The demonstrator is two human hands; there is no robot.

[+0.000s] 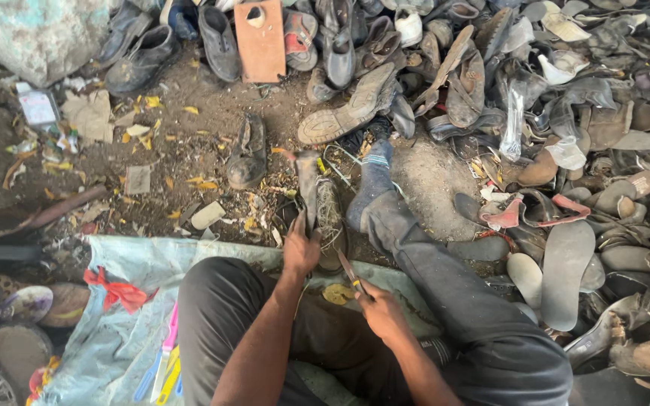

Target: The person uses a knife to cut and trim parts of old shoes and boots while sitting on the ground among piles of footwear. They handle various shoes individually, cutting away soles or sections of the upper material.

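Observation:
My left hand [300,248] grips a worn dark shoe [320,207] that stands on end between my knees, its sole peeled away from the upper. My right hand [380,310] holds a small knife [348,271] whose blade points up toward the lower edge of the shoe. I sit on the ground in dark trousers, my right leg stretched out with a blue sock [372,180] on the foot.
A big heap of old shoes and loose soles [558,150] fills the right and top. A lone black shoe [248,154] lies on the dirt ahead. A pale blue sheet [107,338] lies under me, with coloured tools [165,368] and a red rag [118,292] on it.

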